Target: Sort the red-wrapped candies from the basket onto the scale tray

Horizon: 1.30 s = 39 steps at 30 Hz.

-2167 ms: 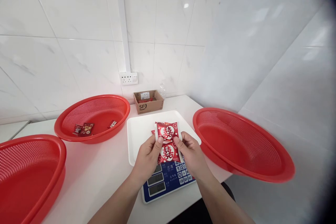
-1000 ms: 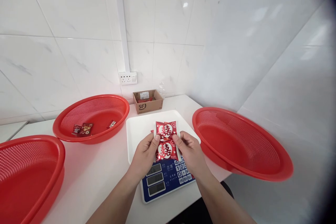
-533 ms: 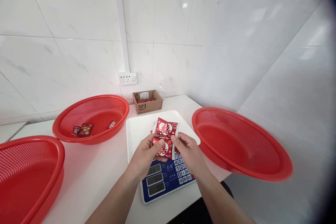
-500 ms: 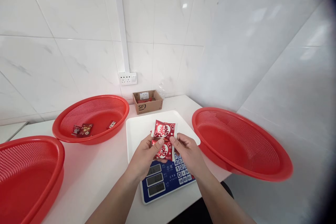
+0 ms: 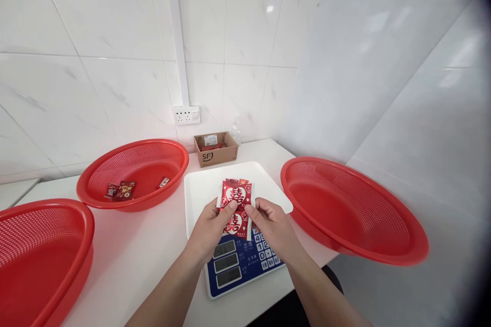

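Observation:
Both hands hold a small bunch of red and white packets (image 5: 237, 195) with a double-happiness print, one overlapping another, with more red edges showing behind the top one. My left hand (image 5: 210, 225) grips the left side, its thumb lying across the front. At the right side my right hand (image 5: 273, 222) pinches the packets between thumb and fingers. The fingers behind the packets are hidden. Beneath the hands is a digital scale (image 5: 245, 271) with a white pan (image 5: 201, 184), a blue keypad panel and several display windows.
A red perforated basket (image 5: 132, 150) at the back left holds several small packets (image 5: 125, 190). Another red basket (image 5: 46, 209) stands at the near left, a third basket (image 5: 356, 184) at the right. Behind the scale sits a cardboard box (image 5: 218, 156) with red items inside, below a wall socket (image 5: 186, 115).
The upper packet has shifted down and slightly left, lining up closer with the lower one. Edges of other red packets now show above it. Both hands have barely moved.

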Available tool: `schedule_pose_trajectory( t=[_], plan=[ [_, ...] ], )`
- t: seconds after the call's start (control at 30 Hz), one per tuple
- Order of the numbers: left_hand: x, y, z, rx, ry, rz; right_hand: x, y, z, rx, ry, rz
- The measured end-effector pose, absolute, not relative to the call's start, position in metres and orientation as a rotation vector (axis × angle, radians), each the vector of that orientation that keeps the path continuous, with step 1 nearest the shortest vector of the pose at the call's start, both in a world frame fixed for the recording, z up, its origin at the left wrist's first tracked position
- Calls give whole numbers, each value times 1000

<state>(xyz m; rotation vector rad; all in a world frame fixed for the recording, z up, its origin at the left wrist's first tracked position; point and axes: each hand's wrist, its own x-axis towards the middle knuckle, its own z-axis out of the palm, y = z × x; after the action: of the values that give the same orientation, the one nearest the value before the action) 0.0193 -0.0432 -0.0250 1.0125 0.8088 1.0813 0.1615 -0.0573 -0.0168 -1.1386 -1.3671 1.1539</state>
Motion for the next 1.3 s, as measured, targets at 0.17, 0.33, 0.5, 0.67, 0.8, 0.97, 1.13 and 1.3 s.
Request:
schedule_pose_trajectory(
  t=[0.17,0.33,0.5,0.67,0.8,0.97,1.13,1.3],
  plan=[
    [18,-43,-24,1026,774,1096,163,-58,-18,-1123,-1413,1149],
    [17,-42,-22,935,726,1102,163,-58,-22,-1126,-1424,1196],
    [15,-42,-19,944,720,1115,165,-56,-23,-1131,-1440,1176],
    [9,-38,-18,1020,742,1164,168,-55,-25,-1173,-1521,1126],
    [8,-38,-19,1004,748,1219,167,-54,-25,-1218,-1556,1080],
    [9,-39,-18,989,762,1235,167,-54,-22,-1240,-1579,1038],
    [7,-38,-16,984,791,1170,168,-53,-21,-1250,-1609,1023],
    [7,-38,-18,988,815,1190,167,-52,-23,-1224,-1611,1047]
  ],
)
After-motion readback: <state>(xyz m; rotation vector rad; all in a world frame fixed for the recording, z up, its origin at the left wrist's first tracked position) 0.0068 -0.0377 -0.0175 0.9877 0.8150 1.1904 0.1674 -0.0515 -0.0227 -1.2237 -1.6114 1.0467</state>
